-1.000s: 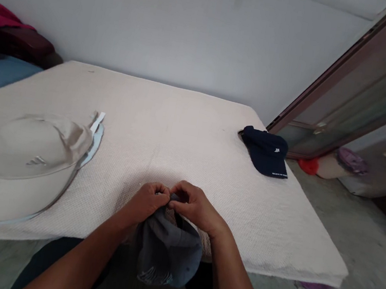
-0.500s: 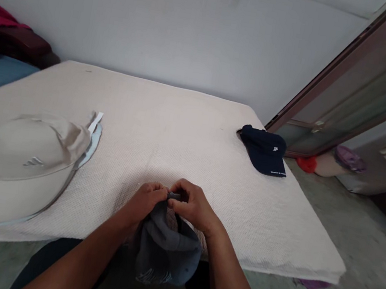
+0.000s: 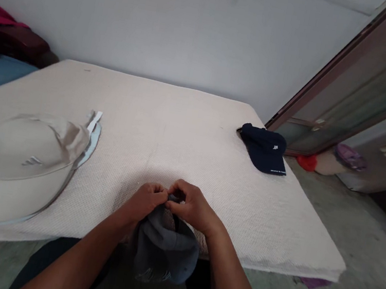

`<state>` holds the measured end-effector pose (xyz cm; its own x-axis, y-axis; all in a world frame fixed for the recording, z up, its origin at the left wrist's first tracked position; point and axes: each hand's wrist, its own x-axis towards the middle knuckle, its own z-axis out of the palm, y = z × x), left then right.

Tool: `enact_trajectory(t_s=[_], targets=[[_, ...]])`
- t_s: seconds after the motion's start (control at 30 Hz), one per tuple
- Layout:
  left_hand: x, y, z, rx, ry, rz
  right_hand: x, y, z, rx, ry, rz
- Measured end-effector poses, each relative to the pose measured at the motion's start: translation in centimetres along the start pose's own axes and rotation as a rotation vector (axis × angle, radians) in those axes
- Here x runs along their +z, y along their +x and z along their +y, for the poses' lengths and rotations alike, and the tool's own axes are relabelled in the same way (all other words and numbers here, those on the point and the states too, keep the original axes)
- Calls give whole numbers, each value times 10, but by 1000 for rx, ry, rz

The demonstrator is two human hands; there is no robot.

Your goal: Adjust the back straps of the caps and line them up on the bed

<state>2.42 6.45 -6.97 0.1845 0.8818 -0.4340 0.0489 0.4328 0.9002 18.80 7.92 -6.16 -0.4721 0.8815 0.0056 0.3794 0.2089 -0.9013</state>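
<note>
Grey cap: right at the near edge of the surface [image 3: 186, 138], kinda hanging over the person's lap; the grey cap [image 3: 167, 253] has pale stitching low on the crown, and its back end is up between the hands
Inside of that cap: part of the opening shows behind the fabric, too dark to make out properly
Left hand: the left hand [image 3: 148, 200] has a narrow grip, thumb and fingers pinched on the back end of the grey cap
Right hand: the right hand [image 3: 192, 206] is pinching the same bit, fingertips just beside the other hand's, curled in tight
Cream cap: the cream cap [image 3: 29, 147] sits off to the left, brim toward the near edge, slanted stripes on the front
Under the cream one: a pale blue edge [image 3: 94, 140] pokes out, could be another cap, honestly can't tell
Navy cap: the navy cap [image 3: 264, 149] is over by the right edge, well apart from the rest, small white logo
Cap count: three for sure, one grey, one cream, one navy
Hand count: two, both on the grey one
</note>
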Motion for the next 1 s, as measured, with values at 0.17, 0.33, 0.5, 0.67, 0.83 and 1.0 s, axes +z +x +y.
enact_trajectory(t_s=[0.17,0.33,0.5,0.67,0.83,1.0], targets=[[3,-2,0,-1,-83,-14,0,-1,1,19,10,11],[5,-4,0,-9,-285,-33,-2,-1,4,29,35,13],[1,-6,2,-33,-521,-75,-6,-1,12,65,214,40],[-1,-6,4,-72,-617,-105,-7,0,12,38,291,41],[-3,-6,5,-61,-663,-127,-6,1,10,30,359,42],[-3,-9,8,-61,-662,-145,-6,-1,11,46,429,14]])
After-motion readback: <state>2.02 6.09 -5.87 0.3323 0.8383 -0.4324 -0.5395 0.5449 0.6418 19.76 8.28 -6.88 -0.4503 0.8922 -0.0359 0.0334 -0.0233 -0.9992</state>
